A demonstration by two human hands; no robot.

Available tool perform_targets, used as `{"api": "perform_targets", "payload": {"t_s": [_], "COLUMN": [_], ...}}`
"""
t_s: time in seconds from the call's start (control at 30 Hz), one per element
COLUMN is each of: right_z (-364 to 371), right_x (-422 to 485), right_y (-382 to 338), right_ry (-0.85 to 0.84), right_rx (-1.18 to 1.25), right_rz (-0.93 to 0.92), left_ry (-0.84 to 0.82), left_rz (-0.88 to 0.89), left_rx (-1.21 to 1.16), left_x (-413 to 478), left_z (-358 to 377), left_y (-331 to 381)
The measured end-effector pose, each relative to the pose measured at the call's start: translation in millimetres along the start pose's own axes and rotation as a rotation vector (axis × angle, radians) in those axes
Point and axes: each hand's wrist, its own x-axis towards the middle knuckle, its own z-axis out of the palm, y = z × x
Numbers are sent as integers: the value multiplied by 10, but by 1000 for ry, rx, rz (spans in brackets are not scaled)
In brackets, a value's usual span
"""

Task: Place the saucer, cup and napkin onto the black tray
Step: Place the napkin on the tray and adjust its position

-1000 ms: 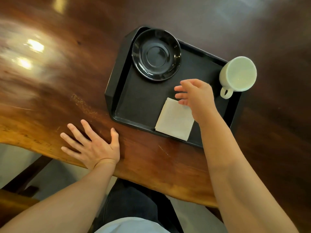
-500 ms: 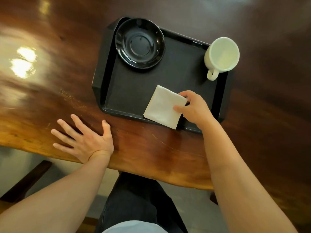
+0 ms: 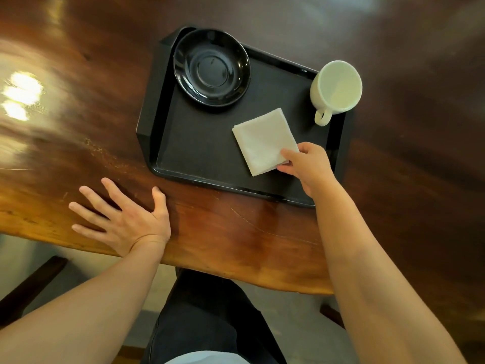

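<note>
The right hand (image 3: 308, 166) pinches the near corner of the napkin (image 3: 263, 141), which lies flat on the black tray (image 3: 199, 153) just ahead of its fingers. To finish well, it seems best to let go cleanly, lifting the fingers straight up so the folded sheet does not drag toward the rim. The cup (image 3: 334, 88) stands beyond the right hand at the tray's far corner, its handle pointing back; the saucer (image 3: 211, 67) sits ahead of the left hand (image 3: 126, 219), which lies open and spread on the counter (image 3: 236, 232), holding nothing. Nothing blocks the withdrawal.
</note>
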Motion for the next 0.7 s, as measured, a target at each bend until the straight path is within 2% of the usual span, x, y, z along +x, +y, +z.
{"api": "perform_targets", "payload": {"t_s": [0.13, 0.27, 0.53, 0.7], "right_z": [17, 25, 14, 17], "right_x": [-17, -72, -138, -194], "right_y": [98, 183, 282, 339], "right_ry": [107, 137, 148, 182], "right_rx": [-126, -212, -207, -142], "right_rz": [-60, -136, -169, -129], "left_ry": [3, -6, -17, -14], "left_rz": [-2, -4, -8, -1], "left_rx": [-3, -9, -5, -11], "left_x": [-6, -5, -5, -9], "left_z": [10, 13, 15, -17], "left_y": [-4, -10, -3, 0]}}
